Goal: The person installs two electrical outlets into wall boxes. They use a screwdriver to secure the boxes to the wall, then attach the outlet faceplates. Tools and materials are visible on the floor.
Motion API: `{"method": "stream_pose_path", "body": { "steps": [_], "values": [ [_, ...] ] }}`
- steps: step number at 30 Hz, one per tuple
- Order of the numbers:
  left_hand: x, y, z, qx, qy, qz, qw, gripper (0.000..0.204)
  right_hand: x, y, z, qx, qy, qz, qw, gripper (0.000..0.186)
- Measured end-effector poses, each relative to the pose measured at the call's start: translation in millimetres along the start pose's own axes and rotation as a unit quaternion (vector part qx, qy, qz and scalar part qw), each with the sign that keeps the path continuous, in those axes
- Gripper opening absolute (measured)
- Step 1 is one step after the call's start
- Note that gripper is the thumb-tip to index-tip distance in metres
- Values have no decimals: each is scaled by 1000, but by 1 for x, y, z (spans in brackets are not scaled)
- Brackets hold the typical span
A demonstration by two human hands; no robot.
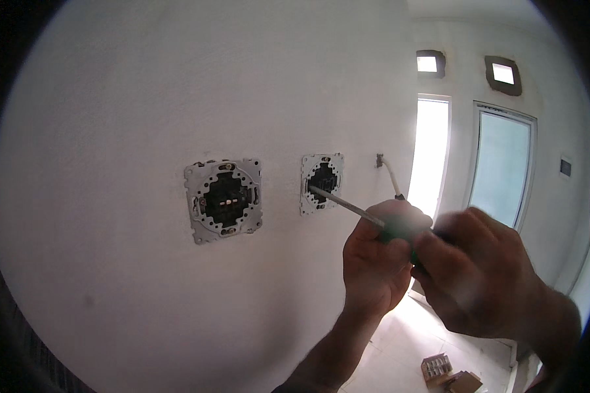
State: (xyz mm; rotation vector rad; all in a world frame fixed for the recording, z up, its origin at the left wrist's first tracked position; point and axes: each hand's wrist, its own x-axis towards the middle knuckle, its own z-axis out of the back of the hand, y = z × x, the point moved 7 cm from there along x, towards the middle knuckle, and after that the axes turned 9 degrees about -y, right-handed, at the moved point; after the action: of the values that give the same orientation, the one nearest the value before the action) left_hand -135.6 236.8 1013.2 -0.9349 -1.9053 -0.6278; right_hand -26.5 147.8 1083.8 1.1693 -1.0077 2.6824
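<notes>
Apparently, left hand [380, 268] and right hand [485, 278] both grasped the green-handled screwdriver [360, 213]; its tip [313, 189] lay toward the left edge of the farther socket [324, 175], contact unclear. Slanted, it risked skidding under pressure, scoring the wall [111, 105].

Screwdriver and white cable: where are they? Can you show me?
Screwdriver [347, 206]: head view, on the middle of its bare metal shaft.
White cable [391, 175]: head view, about halfway along its visible length.

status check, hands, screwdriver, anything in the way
Left hand and right hand on screwdriver. Tip over farther plate in view, contact unclear. No obstruction seen.
</notes>
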Motion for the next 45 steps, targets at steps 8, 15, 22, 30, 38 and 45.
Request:
{"method": "stream_pose_path", "body": {
  "steps": [8, 15, 22, 30, 38, 45],
  "values": [
    [-5, -4, -5, 129, -170, -5, 977, 25, -10, -29, 2, 245, -50, -226, 941, 29],
    [-16, 5, 21, 234, -71, 19, 970, 37, -75, -36, -13, 222, -104, -215, 945, 31],
    [10, -24, 52, 371, -153, 3, 916, 29, -94, -56, -51, 298, -204, -231, 904, 29],
    [13, -32, 58, 375, -162, -8, 913, 26, -84, -54, -64, 316, -184, -241, 899, 28],
    [17, -30, 58, 331, -135, 18, 934, 27, -75, -49, -46, 133, -103, -128, 977, 37],
    [21, -27, 58, 282, -134, 27, 950, 27, -69, -46, -26, -5, -200, 18, 980, 31]
  ]
}}
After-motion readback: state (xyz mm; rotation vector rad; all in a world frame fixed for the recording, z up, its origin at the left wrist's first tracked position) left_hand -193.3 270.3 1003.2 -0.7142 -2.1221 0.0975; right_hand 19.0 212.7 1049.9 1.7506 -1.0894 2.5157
